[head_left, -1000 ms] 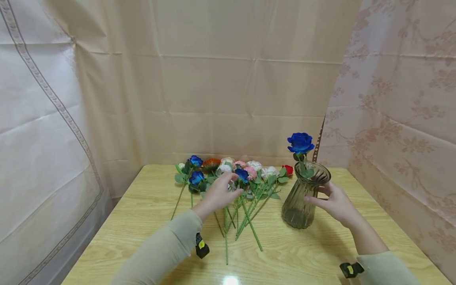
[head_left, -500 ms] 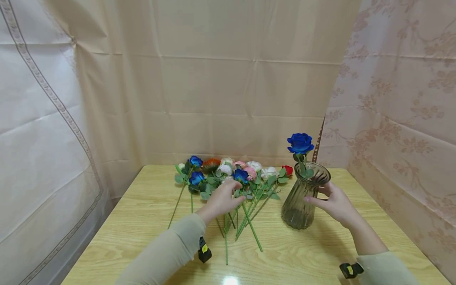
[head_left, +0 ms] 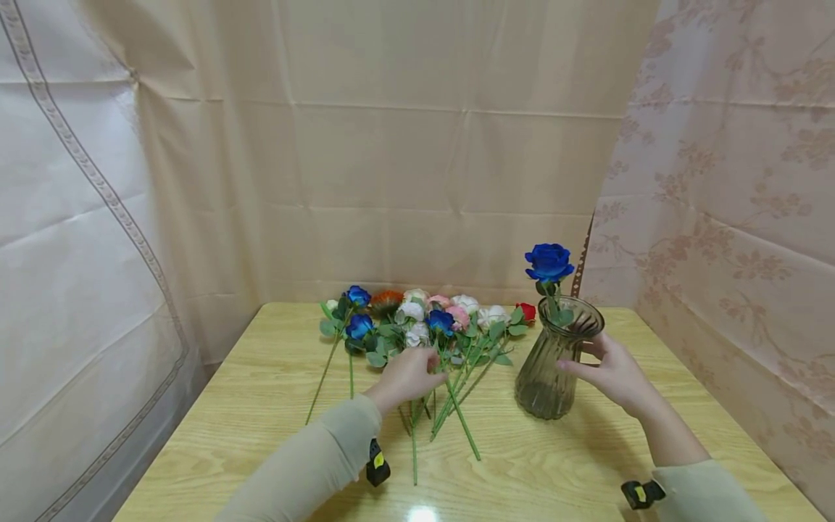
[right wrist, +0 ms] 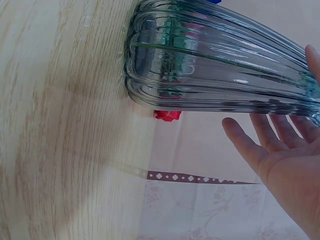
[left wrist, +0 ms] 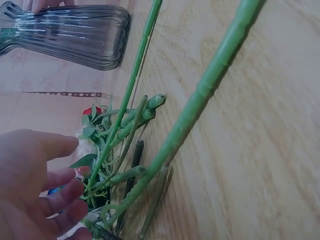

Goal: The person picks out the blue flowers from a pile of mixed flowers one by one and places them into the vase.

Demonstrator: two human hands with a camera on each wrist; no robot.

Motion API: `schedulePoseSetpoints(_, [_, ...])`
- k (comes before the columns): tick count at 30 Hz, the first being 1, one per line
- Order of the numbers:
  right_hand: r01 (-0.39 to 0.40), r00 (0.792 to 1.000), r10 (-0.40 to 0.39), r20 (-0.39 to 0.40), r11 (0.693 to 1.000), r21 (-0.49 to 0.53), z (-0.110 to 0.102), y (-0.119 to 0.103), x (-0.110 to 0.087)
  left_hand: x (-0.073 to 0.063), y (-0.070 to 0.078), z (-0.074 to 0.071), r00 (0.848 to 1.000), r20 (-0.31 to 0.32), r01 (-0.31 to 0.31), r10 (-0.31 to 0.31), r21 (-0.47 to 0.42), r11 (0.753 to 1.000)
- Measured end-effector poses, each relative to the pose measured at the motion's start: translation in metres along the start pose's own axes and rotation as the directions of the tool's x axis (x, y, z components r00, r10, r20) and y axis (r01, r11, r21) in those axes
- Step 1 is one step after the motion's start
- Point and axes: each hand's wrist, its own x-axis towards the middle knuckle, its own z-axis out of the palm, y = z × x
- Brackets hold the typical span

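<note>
My left hand (head_left: 407, 375) hovers over the flowers' stems, thumb apart from loosely bent fingers and nothing between them. In the left wrist view, green stems (left wrist: 192, 107) lie just beyond its fingertips. A white flower (head_left: 417, 334) and a blue rose (head_left: 440, 321) lie just past this hand. At the right, my right hand (head_left: 616, 373) holds the ribbed smoky glass vase (head_left: 548, 377) below its flared rim, thumb on the near side and fingers behind. One blue rose (head_left: 549, 262) stands in the vase, its stem (right wrist: 200, 51) visible through the glass.
Several more artificial flowers lie across the back of the wooden table (head_left: 261, 442), among them an orange bloom (head_left: 388, 300), pink bloom (head_left: 459, 317) and red rose (head_left: 527, 312). Stems point toward the front. Beige curtain (head_left: 417, 159) hangs behind, patterned cloth (head_left: 737, 217) at right.
My left hand has drawn back toward the front, from beside the blue rose's bloom to over the stems, uncovering the white flower. My right hand and the vase have barely moved.
</note>
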Motion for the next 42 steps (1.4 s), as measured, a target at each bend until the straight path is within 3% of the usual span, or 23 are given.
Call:
schedulePoseSetpoints(9, [-0.005, 1.0, 0.005, 0.0, 1.0, 0.001, -0.001, 0.0, 0.0, 0.0, 0.001, 0.002, 0.998, 0.023, 0.062, -0.063, 0.049, 0.997])
schedulePoseSetpoints(21, [-0.008, 1.0, 0.008, 0.004, 1.0, 0.0, -0.001, -0.002, -0.001, 0.009, 0.003, 0.009, 0.992, -0.021, 0.127, -0.126, 0.079, 0.989])
schedulePoseSetpoints(34, [-0.006, 1.0, 0.006, 0.002, 1.0, -0.009, -0.001, -0.002, -0.001, 0.02, 0.008, 0.009, 0.982, -0.018, 0.188, -0.188, 0.117, 0.975])
schedulePoseSetpoints(42, [0.003, 1.0, -0.003, 0.004, 1.0, 0.004, -0.001, -0.002, -0.001, 0.028, 0.009, 0.012, 0.965, -0.012, 0.263, -0.264, 0.131, 0.956])
